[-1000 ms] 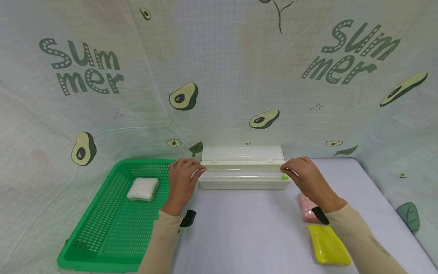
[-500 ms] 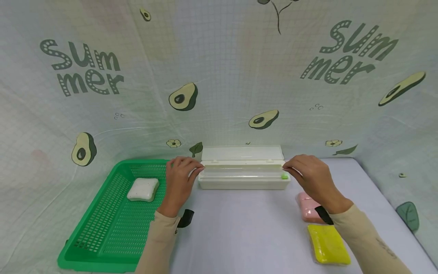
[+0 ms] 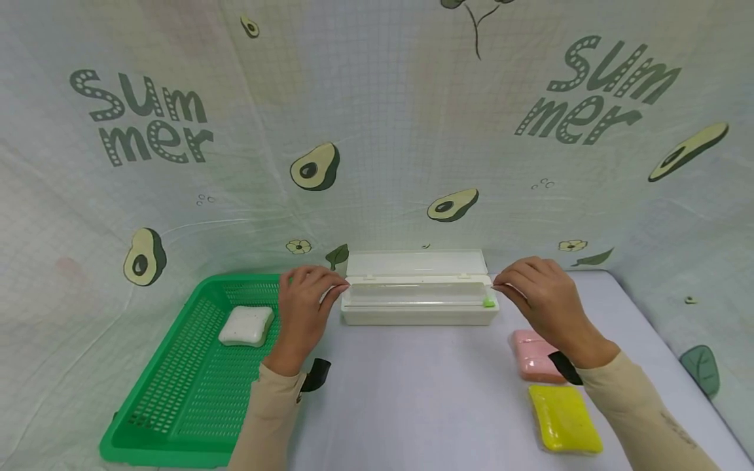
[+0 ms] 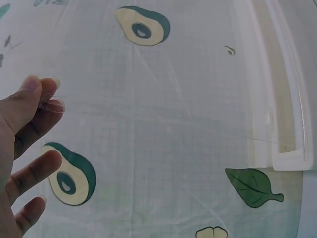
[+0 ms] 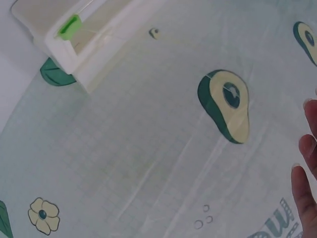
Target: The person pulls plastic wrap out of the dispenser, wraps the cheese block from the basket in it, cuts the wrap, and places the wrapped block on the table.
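Note:
A white cling film dispenser [image 3: 419,316] with its lid [image 3: 417,263] raised stands at the back middle of the table. A small green slider [image 3: 488,303] sits at its right end. My left hand [image 3: 307,307] is at the dispenser's left end, thumb and fingertips pinching clear cling film, whose crumpled edge shows between the fingertips [image 4: 30,84] in the left wrist view. At the other end my right hand [image 3: 544,304] pinches with thumb and forefinger the film's other side, which is barely visible. Only a few of its fingers [image 5: 308,148] show in the right wrist view.
A green basket [image 3: 165,366] stands on the left with a white wrapped block [image 3: 246,326] in it. Pink [image 3: 535,356] and yellow [image 3: 564,418] wrapped blocks lie front right, beneath the right forearm. A printed curtain [image 3: 377,131] hangs behind the table.
Both hands have risen slightly and drawn apart, the left to the left and the right to the right. The dispenser and the wrapped blocks have stayed put.

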Demonstrator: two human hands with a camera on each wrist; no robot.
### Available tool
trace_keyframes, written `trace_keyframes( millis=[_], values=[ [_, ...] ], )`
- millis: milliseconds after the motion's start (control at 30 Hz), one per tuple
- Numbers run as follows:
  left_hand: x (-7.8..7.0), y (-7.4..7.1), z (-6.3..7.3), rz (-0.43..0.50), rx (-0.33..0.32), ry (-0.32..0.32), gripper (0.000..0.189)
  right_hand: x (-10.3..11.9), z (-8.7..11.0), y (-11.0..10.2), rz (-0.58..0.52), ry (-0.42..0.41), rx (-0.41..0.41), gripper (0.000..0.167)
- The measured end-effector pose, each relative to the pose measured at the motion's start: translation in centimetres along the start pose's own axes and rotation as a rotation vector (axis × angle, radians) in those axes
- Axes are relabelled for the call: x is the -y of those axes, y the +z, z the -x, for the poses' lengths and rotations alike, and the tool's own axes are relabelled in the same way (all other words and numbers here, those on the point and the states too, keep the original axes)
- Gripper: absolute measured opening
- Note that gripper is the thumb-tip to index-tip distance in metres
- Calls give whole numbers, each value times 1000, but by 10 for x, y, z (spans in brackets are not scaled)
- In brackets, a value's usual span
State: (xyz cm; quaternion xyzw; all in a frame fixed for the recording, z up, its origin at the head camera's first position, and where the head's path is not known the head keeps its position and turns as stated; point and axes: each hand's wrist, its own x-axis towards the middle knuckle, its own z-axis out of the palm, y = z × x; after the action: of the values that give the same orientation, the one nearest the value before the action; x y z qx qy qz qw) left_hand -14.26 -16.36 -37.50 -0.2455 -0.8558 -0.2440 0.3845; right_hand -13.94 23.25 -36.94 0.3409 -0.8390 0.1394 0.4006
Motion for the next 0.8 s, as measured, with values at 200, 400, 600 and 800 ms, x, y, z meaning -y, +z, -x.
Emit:
trace_keyframes(
  millis=[200, 400, 600, 800],
  values=[
    [-4, -7, -4, -2, -15, 14, 7, 1, -4, -7, 11, -11, -27, 55],
    [-6, -14, -7, 8, -23, 23, 8, 2, -9, -13, 15, -13, -40, 55],
    [-9, -22, -11, 6, -29, 34, 9, 6, -14, -21, 32, -15, -49, 56],
    [-11, -29, -15, 10, -34, 37, 6, 8, -20, -29, 57, -22, -36, 59]
  ],
)
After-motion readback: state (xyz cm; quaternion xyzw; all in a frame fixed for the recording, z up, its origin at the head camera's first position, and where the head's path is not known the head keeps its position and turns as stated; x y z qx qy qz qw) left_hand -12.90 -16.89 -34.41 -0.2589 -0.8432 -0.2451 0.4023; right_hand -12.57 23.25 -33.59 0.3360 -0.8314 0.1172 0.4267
